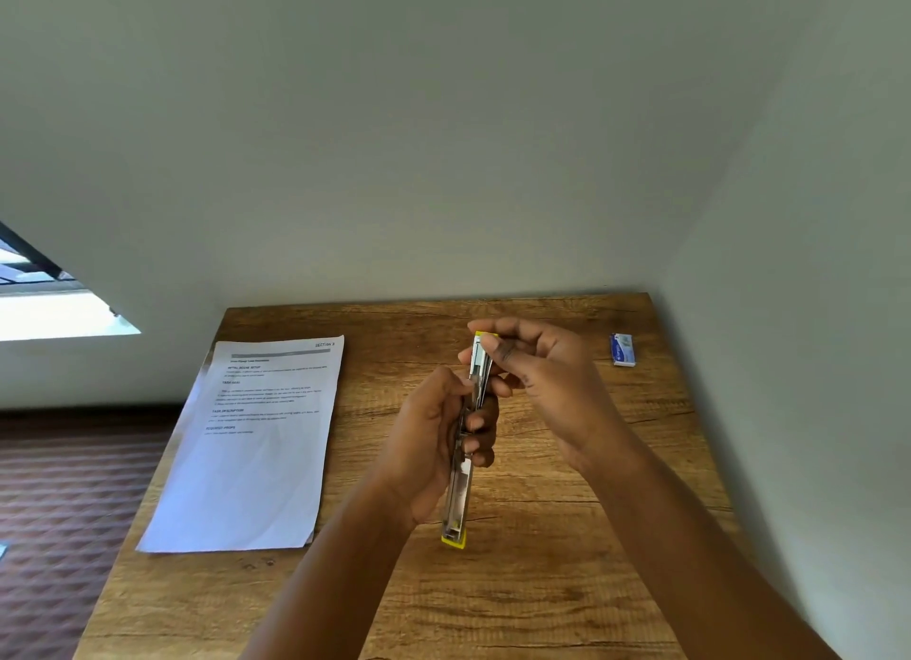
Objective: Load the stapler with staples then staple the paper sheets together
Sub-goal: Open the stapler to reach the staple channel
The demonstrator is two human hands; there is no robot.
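A pale wall [443, 141] fills the upper part of the view, with a bright window [44, 304] cut into it at the left edge. Below it a wooden table [517, 600] with a strong brown grain runs toward the camera, set into the corner where the wall turns, and a dark patterned floor [64, 501] shows to the left of it. On the left part of the table lie the paper sheets [256, 452], a white stack with printed text on the top half, its near corner reaching past the table's left edge. Two bare forearms come in from the bottom and meet above the middle of the table. The left hand [429, 442] is wrapped around the middle of the stapler [466, 442], its fingers curled across the body so that the fingertips show on the right side. The stapler is long and thin, opened out flat, metal along its length with a yellow tip at each end, held lengthwise away from the camera and just above the table. The right hand [537, 368] pinches the far end of the stapler between thumb and forefinger, the other fingers curled loosely behind. Well apart at the table's far right lies a small blue and white staple box [623, 349].
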